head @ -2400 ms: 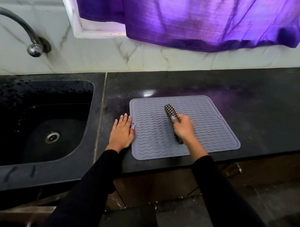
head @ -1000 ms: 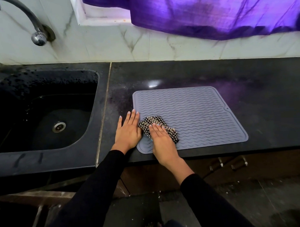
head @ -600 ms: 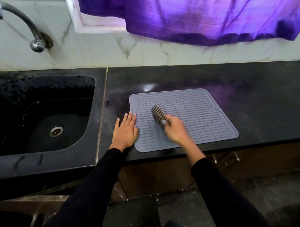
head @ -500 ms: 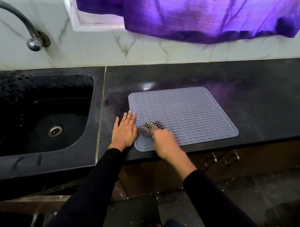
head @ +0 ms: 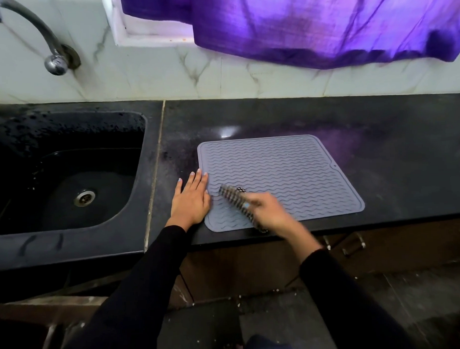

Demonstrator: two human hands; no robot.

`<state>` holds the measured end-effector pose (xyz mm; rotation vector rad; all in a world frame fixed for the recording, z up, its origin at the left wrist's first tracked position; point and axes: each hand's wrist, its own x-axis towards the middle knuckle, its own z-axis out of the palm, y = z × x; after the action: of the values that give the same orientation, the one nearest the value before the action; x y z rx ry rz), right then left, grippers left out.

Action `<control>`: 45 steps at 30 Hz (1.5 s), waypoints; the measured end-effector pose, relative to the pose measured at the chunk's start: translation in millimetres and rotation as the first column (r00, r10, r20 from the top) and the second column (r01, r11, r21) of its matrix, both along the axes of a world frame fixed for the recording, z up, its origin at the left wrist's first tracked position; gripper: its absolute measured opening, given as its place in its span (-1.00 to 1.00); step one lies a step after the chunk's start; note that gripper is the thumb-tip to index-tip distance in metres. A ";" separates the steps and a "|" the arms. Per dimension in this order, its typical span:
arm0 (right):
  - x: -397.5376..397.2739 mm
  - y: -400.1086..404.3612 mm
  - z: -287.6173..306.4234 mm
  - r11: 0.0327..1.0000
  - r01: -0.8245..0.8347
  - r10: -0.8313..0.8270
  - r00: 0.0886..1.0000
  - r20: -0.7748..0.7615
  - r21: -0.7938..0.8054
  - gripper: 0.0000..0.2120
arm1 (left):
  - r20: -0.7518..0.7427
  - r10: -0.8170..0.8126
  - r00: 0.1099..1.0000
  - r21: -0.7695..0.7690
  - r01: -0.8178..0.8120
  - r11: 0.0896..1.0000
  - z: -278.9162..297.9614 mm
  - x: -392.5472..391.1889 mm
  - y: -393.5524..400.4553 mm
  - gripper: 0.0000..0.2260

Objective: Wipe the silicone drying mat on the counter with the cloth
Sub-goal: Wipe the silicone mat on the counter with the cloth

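The grey rectangular silicone drying mat (head: 283,177), ribbed with wavy lines, lies flat on the black polished stone counter (head: 378,132) just right of the black sink (head: 67,174). The left hand (head: 190,199) lies palm down, fingers straight and together, across the mat's left edge. The right hand (head: 270,209), motion-blurred, grips the bunched black-and-white checked cloth (head: 237,200) on the mat's near left part.
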<state>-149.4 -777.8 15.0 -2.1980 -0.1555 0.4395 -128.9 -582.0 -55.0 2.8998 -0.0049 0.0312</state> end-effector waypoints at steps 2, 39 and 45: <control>15.2 -29.2 8.1 0.849 0.318 -0.196 0.931 -0.307 0.422 -0.72 | 0.006 0.005 1.000 -0.019 -0.005 1.000 0.4 -1.7 -1.3 -0.37; 0.6 -39.1 -42.9 0.854 0.178 0.070 0.892 0.447 -0.490 -0.57 | 0.087 0.062 0.994 -0.052 -0.058 0.997 -7.2 -1.5 -2.5 -0.32; 8.6 -40.5 -53.7 0.851 0.190 0.081 0.873 0.481 -0.489 -0.52 | 0.077 0.087 0.993 -0.106 -0.079 0.991 -5.9 -0.9 -1.1 -0.34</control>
<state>-140.8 -818.3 -38.7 -2.8191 -0.2661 -0.1517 -129.8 -583.1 -60.9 2.7921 0.0998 0.1600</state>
